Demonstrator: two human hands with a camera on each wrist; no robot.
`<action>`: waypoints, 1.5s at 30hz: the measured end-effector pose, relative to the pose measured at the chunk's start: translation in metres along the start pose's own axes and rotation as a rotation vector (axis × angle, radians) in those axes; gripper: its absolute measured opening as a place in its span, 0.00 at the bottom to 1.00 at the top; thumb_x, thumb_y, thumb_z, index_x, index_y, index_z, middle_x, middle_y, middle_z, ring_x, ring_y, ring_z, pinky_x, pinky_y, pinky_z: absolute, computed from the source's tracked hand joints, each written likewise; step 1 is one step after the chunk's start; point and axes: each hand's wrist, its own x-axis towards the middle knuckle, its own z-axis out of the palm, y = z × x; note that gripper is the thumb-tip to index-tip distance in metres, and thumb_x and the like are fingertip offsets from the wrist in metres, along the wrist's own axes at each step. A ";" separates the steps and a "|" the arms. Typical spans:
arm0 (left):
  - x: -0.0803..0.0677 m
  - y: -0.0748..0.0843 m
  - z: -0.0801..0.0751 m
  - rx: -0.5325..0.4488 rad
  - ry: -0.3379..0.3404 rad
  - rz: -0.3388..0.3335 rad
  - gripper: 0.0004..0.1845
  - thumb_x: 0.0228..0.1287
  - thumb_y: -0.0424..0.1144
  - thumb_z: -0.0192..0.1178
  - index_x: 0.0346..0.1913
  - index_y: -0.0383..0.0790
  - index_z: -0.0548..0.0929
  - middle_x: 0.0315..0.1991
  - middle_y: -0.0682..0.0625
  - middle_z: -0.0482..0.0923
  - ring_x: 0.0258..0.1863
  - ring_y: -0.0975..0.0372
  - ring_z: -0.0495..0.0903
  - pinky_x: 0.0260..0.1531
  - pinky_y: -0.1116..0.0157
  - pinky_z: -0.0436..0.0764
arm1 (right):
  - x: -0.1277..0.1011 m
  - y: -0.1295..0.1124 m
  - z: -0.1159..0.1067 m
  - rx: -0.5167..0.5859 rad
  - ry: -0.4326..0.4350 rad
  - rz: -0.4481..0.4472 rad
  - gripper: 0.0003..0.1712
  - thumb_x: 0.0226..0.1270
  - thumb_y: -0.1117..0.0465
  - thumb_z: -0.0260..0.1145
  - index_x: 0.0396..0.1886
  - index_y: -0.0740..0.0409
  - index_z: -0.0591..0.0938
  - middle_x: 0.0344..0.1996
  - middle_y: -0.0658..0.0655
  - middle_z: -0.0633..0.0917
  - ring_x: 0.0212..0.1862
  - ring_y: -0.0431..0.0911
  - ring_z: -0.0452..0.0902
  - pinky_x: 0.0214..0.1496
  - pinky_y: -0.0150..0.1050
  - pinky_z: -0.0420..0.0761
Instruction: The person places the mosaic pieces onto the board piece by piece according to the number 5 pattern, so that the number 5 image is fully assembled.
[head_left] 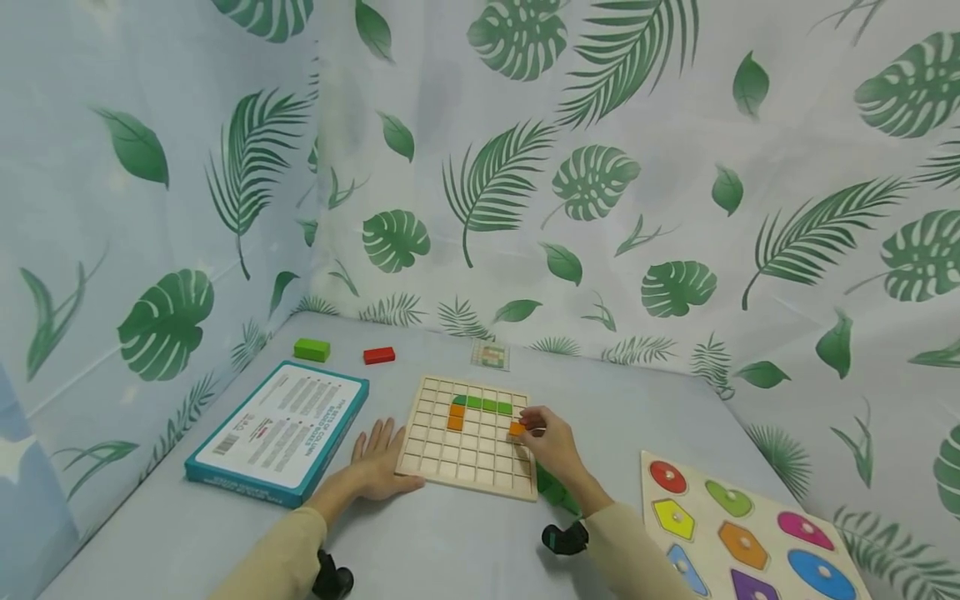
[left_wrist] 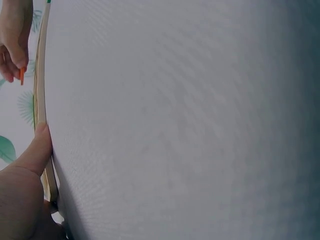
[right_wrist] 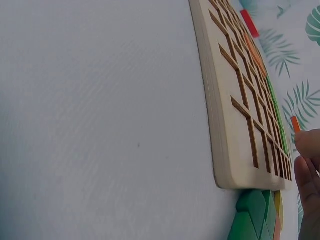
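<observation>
- While the left hand (head_left: 381, 465) rests at the near left corner of the board (head_left: 467, 468), its fingers are spread on the surface (head_left: 465, 550) and its thumb touches the board's near edge, most likely to steady it.
- The right hand (head_left: 553, 443) pinches an orange tile (head_left: 517, 428) between thumb and fingers, over the right side of the board. The left wrist view shows this tile apart from the board; the small grip probably suits the narrow grid cells.
- The board lies flat in the middle, between the hands, within easy reach of both, it seems.
- Set in its far half are a row of green tiles (head_left: 483, 404) with a darker, curved-looking piece (head_left: 459, 400) at its left end, and orange tiles (head_left: 456, 417) on the near side of that piece.
- Loose dark green pieces (head_left: 553, 490) lie just beside the near right corner, partly hidden by the right forearm; the right wrist view also shows a bit of yellow there.
- A small patterned card (head_left: 492, 355) lies beyond the board, where neither arm covers it; its details are too small to read.
- At the far left are a green block (head_left: 312, 350) and a red block (head_left: 379, 356), apart from each other.
- A blue-edged box (head_left: 277, 425) lies just left of the left hand and likely limits its room on that side.
- A knobbed shape puzzle (head_left: 707, 529) lies near right, beyond the right sleeve and well apart from the board.
</observation>
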 end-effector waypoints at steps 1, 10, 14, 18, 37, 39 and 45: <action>0.000 0.000 0.000 -0.006 -0.004 0.003 0.50 0.59 0.59 0.60 0.72 0.30 0.50 0.73 0.32 0.36 0.72 0.43 0.31 0.66 0.45 0.32 | 0.001 -0.001 0.002 -0.011 0.001 -0.004 0.17 0.57 0.75 0.65 0.48 0.68 0.78 0.38 0.58 0.82 0.42 0.50 0.78 0.44 0.40 0.80; -0.001 0.001 -0.001 -0.010 0.005 0.009 0.50 0.59 0.59 0.60 0.72 0.30 0.51 0.73 0.32 0.37 0.72 0.43 0.32 0.67 0.45 0.33 | 0.008 -0.008 0.014 0.004 -0.039 -0.039 0.17 0.57 0.75 0.65 0.47 0.69 0.78 0.38 0.59 0.82 0.42 0.51 0.78 0.44 0.39 0.80; 0.001 -0.003 0.002 -0.029 0.004 0.012 0.51 0.58 0.60 0.60 0.72 0.30 0.50 0.73 0.32 0.36 0.72 0.43 0.30 0.66 0.45 0.30 | 0.012 -0.013 0.026 0.011 -0.059 -0.073 0.16 0.56 0.76 0.65 0.46 0.69 0.77 0.38 0.60 0.82 0.42 0.51 0.79 0.43 0.37 0.80; 0.008 -0.009 0.010 -0.024 0.013 0.009 0.54 0.56 0.64 0.59 0.73 0.31 0.49 0.74 0.34 0.35 0.72 0.46 0.28 0.66 0.47 0.28 | 0.016 -0.019 0.036 0.013 -0.087 -0.081 0.16 0.56 0.75 0.66 0.46 0.69 0.78 0.38 0.59 0.82 0.42 0.50 0.78 0.43 0.37 0.80; 0.003 -0.003 0.002 -0.015 -0.001 0.005 0.50 0.59 0.59 0.60 0.72 0.30 0.50 0.73 0.33 0.36 0.72 0.44 0.31 0.67 0.47 0.31 | 0.025 -0.026 0.059 -0.069 -0.149 -0.078 0.16 0.57 0.74 0.65 0.47 0.65 0.78 0.38 0.56 0.81 0.40 0.46 0.78 0.42 0.38 0.80; 0.004 -0.003 0.001 -0.015 -0.004 0.001 0.51 0.59 0.59 0.60 0.73 0.31 0.50 0.74 0.34 0.36 0.72 0.45 0.30 0.67 0.47 0.31 | 0.025 -0.026 0.060 -0.071 -0.144 -0.081 0.17 0.57 0.74 0.65 0.47 0.66 0.78 0.37 0.56 0.81 0.40 0.47 0.78 0.42 0.38 0.80; 0.004 -0.004 0.002 -0.040 -0.005 0.003 0.51 0.57 0.60 0.61 0.72 0.31 0.51 0.74 0.34 0.36 0.72 0.45 0.30 0.66 0.47 0.30 | 0.026 -0.026 0.060 -0.080 -0.134 -0.080 0.17 0.55 0.74 0.65 0.46 0.65 0.78 0.37 0.55 0.82 0.39 0.46 0.79 0.42 0.37 0.80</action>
